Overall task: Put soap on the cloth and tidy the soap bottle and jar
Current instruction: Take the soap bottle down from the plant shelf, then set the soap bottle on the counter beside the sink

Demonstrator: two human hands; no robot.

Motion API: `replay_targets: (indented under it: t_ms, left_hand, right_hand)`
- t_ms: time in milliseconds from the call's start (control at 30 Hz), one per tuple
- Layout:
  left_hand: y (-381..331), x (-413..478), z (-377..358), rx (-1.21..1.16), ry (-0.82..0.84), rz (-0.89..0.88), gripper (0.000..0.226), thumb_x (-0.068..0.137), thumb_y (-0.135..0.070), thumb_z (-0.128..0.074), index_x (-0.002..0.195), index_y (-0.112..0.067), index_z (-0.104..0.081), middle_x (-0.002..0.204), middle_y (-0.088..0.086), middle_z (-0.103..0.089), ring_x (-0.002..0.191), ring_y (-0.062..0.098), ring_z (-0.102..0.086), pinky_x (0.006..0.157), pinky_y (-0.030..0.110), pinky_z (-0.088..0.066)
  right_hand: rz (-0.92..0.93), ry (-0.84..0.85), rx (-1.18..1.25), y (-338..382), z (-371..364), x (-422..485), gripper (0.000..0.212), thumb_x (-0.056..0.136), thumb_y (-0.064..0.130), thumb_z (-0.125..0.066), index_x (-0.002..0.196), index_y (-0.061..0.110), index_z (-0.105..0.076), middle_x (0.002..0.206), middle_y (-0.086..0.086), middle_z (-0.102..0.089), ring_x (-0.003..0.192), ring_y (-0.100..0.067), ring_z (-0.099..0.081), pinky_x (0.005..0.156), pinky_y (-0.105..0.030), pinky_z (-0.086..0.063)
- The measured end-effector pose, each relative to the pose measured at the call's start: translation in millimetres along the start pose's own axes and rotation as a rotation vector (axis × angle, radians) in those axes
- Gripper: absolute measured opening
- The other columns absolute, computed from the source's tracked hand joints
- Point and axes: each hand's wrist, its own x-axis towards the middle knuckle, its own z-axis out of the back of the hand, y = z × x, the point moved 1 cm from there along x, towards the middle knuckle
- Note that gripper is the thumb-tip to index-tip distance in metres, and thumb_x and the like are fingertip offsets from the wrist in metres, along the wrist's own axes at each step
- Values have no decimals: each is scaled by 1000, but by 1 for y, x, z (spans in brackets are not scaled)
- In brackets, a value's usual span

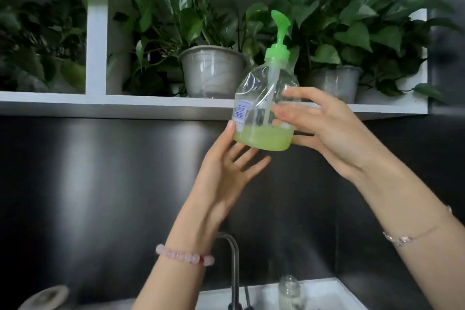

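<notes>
2 potted plants [214,33] behind soap bottle [264,113]

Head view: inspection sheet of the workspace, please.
Surface: white sink counter at the bottom edge, mostly out of view.
Job's things: soap bottle held up before the shelf, tilted, green pump on, a little green soap at the bottom; glass jar upright by the tap; cloth not seen.
Clutter: round object bottom left, blurred.
Grippers: right hand grips the bottle's side; left hand open, fingers touching its base.
Cables: nothing seen.
Surroundings: potted plants on the shelf, dark wall below.
</notes>
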Motion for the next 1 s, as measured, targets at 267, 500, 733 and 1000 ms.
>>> replay_targets:
  t_ms: [267, 500, 733, 1000]
  left_hand:
    - [88, -90, 34, -279, 11, 149, 66, 64, -43, -74, 120, -12, -62, 121, 15, -67, 113, 32, -63, 94, 49, -51]
    - [150, -124, 59, -401, -95, 273, 78, 56, -43, -83, 122, -7, -60, 127, 17, -63, 117, 29, -61, 87, 36, -57]
    - [205, -130, 84, -259, -118, 377, 67, 69, -43, -73, 125, -9, -58, 127, 17, -62, 115, 26, -62, 87, 33, -56]
    - [274, -123, 93, 236, -94, 364, 44, 81, -30, -58, 124, -24, -58, 124, -2, -66, 117, 17, -60, 99, 32, -48]
  right_hand:
    - [-148, 49, 63, -72, -6, -94, 50, 65, 17, -74, 112, 26, -61, 113, -2, -71, 109, -15, -65, 97, -38, -49]
    - [-328, 25, 99, -134, -18, -142, 60, 68, 14, -76, 122, 26, -53, 119, 4, -68, 109, -9, -64, 85, -18, -54]
    - [-474, -114, -18, -185, -12, -156, 66, 67, 34, -73, 128, 24, -49, 119, 2, -66, 107, -8, -64, 84, -23, -54]
    - [-632, -262, 3, -259, 36, -182, 57, 60, 28, -78, 113, 19, -59, 117, -6, -63, 106, -19, -64, 90, -31, -52]
